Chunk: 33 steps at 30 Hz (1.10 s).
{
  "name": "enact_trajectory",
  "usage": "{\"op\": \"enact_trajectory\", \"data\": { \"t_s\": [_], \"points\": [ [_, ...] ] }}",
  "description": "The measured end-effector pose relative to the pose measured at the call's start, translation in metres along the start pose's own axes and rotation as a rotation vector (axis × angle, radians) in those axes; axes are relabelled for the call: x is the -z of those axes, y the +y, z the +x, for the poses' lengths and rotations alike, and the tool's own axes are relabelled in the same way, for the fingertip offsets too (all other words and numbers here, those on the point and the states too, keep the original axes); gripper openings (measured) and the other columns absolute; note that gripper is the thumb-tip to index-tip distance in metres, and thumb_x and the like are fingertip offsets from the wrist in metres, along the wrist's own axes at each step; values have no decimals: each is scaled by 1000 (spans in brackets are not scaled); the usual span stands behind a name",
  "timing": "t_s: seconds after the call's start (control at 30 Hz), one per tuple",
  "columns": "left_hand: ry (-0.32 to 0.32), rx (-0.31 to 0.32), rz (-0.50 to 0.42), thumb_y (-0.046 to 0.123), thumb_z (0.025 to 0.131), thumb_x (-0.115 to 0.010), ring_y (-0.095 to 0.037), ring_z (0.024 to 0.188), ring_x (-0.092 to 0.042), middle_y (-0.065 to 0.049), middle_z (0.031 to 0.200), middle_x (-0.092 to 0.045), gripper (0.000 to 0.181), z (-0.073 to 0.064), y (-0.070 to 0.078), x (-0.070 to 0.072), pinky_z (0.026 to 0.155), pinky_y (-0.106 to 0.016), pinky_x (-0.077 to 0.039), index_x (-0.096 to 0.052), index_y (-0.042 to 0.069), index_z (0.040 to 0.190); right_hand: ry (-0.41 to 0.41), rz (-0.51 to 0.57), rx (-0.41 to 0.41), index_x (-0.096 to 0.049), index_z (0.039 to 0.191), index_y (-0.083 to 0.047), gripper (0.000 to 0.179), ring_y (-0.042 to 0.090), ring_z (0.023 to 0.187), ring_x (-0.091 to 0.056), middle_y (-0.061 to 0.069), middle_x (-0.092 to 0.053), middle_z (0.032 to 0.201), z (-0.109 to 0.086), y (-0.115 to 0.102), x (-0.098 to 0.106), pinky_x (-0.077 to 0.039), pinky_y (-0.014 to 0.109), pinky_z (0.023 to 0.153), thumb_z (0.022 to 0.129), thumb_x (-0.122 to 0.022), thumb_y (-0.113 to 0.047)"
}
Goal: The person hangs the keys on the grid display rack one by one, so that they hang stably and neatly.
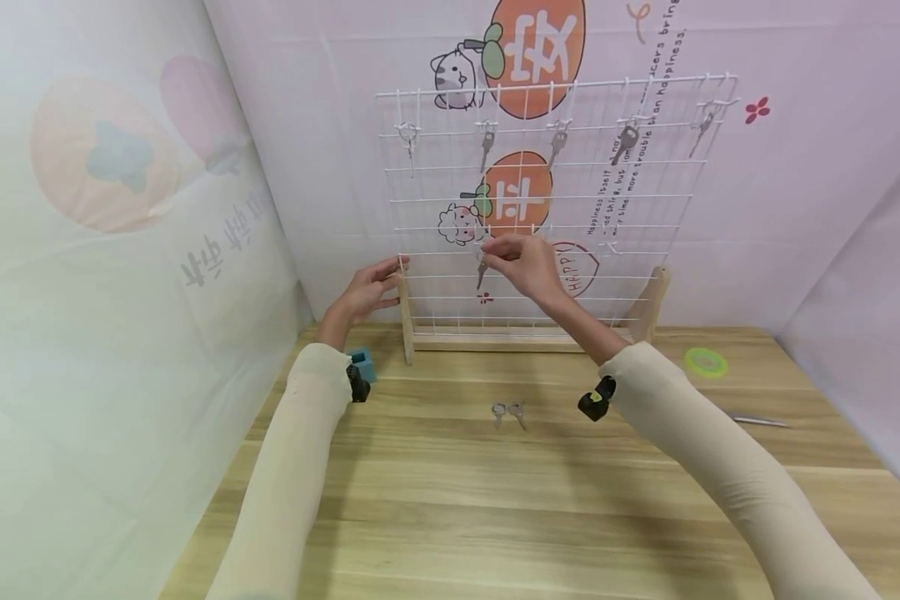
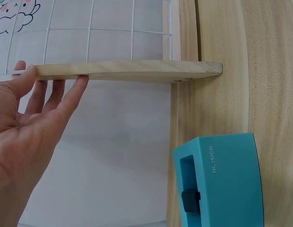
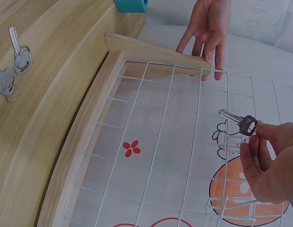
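Note:
A white wire grid rack (image 1: 495, 342) stands on a wooden base at the back of the table. My left hand (image 1: 371, 287) grips the upper end of its left wooden side support (image 2: 127, 70), thumb on one side and fingers on the other. In front of the grid's lower left half, my right hand (image 1: 528, 265) pinches a silver key (image 3: 246, 125) at its head end, thumb against fingers. The key's blade points away from the fingertips. A white wire hook (image 3: 236, 203) sticks out from the grid close to this hand.
Several keys (image 1: 487, 146) hang from hooks along the rack's upper part. Two loose keys (image 1: 498, 411) lie on the wooden table. A teal box (image 2: 231, 179) stands by the left support. To the right lie a yellow-green ring (image 1: 707, 362) and a thin metal tool (image 1: 757, 421).

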<state>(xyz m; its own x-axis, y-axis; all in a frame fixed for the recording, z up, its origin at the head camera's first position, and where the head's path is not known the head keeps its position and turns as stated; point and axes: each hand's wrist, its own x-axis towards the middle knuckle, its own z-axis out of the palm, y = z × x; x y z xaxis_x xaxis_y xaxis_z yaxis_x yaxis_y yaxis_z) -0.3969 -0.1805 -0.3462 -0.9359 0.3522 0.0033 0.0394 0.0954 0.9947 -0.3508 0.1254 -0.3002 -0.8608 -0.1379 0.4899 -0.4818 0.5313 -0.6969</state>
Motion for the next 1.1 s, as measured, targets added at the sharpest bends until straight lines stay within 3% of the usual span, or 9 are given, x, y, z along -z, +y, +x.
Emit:
{"op": "enact_trajectory", "data": {
  "t_s": [0.43,0.7,1.1],
  "points": [
    [25,-24,33,12,112,-47,-27,153,-33,-6,168,-34,49,10,-16,4,116,-55,-41,-42,16,161,28,-4,-4,-79,112,-2,20,26,90,-74,14,-78,106,2,3,-3,-55,17,71,95,-78,-11],
    [14,-21,22,9,112,-46,-29,154,-31,-8,168,-32,49,6,-8,1,117,-57,-40,-40,12,161,18,1,13,-77,115,0,23,28,94,-75,15,-77,109,-7,3,6,-62,33,82,94,-79,-9],
    [-9,-13,19,6,112,-44,-31,155,-27,-11,169,-29,51,3,-2,-1,119,-59,-35,-36,10,162,-89,-15,55,-76,118,-1,27,27,94,-75,14,-77,111,-38,16,15,-63,40,85,93,-80,-9]
  ]
}}
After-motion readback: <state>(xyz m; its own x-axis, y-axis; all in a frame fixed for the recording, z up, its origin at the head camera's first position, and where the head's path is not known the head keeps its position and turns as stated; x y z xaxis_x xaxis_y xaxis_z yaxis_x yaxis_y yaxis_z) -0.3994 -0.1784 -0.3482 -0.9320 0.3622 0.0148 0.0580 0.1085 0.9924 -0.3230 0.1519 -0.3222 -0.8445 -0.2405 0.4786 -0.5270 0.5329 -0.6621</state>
